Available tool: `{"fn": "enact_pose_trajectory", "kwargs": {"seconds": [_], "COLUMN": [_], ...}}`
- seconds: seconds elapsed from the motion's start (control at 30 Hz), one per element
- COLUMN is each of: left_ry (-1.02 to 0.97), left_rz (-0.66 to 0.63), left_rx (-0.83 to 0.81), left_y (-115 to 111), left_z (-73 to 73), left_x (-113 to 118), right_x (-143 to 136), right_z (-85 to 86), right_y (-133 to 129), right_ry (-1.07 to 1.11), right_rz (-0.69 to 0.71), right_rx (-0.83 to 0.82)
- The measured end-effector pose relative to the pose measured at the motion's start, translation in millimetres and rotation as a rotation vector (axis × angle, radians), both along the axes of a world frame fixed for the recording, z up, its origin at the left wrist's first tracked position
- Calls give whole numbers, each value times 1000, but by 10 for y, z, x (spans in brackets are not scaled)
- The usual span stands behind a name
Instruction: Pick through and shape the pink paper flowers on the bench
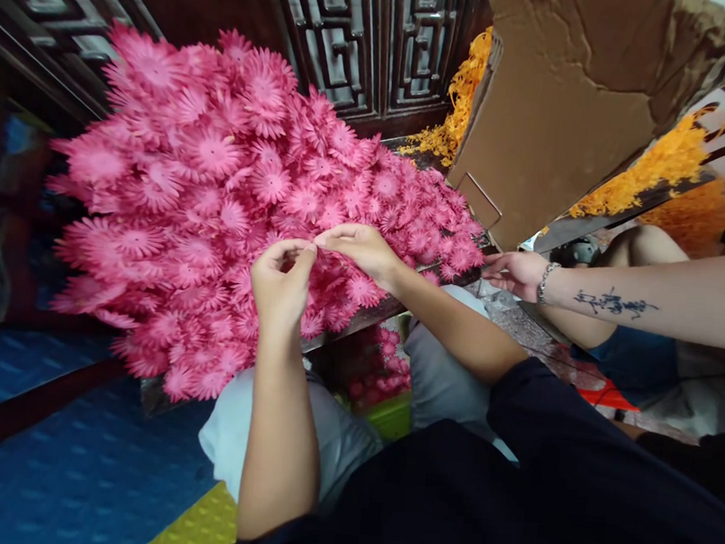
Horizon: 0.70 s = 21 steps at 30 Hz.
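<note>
A big heap of pink artificial flower heads [220,154] spreads in front of me. Over its near side, my left hand [282,282] is closed in a pinch, thumb against the index finger. My right hand [364,251] comes in from the right, its thumb and fingertips pressed together and meeting the left fingertips. Whatever lies between the fingertips is too small to make out.
Another person's hand [518,270] rests by the heap's right edge. A brown cardboard piece [554,111] stands between the pink heap and yellow-orange flowers [654,166]. Dark carved wood [357,43] rises behind. Below lie more pink flowers [386,359] and blue matting [66,466].
</note>
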<state>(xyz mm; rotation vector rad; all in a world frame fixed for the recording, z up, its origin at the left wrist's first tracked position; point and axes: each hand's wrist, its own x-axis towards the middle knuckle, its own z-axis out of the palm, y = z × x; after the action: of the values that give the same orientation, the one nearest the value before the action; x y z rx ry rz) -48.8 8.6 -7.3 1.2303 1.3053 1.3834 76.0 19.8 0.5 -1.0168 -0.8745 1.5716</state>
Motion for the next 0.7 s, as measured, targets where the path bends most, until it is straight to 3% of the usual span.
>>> {"fn": "enact_pose_trajectory", "kwargs": {"seconds": [0.23,0.5,0.7], "left_ry": [12,-147,-163], "left_rz": [11,-154,-122], "left_rx": [28,7,34], "left_y": [-21,-111,-130], "left_z": [-16,62,58], "left_x": [-24,-54,-65], "right_x": [-11,91,76], "right_z": [-18,78,52], "right_y": [3,-83,-104], "right_ry": [-43,-70,-10], "right_rz": [28,170,156], "right_rx": [62,117,88]}}
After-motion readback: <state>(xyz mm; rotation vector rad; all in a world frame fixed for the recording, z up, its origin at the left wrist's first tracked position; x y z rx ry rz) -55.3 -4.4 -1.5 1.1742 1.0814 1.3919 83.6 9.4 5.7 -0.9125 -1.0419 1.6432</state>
